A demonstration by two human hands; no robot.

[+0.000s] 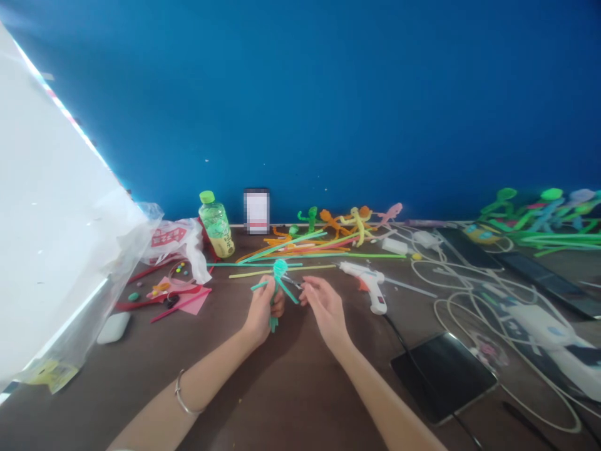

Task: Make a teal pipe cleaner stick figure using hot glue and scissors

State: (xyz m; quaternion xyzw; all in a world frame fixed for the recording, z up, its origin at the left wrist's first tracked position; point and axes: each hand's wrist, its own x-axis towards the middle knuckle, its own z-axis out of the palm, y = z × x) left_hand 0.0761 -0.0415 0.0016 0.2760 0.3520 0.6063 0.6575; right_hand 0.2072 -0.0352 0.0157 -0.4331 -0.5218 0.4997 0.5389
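Note:
My left hand is closed around a teal pipe-cleaner figure with a round coiled head. Its limbs stick out to both sides, and more teal strands hang below my fingers. Close by on the right, my right hand is pinched on a slim, greyish metal-looking tool. That tool points toward the figure's neck; its exact kind and whether it touches are too blurred to tell. Behind both hands lie loose pipe cleaners in orange, green and yellow.
A glue gun lies right of my hands, with a black tablet nearer me. Finished pipe-cleaner figures and a phone stand along the blue wall. A drink bottle, scissors and plastic bags are left; cables sprawl right.

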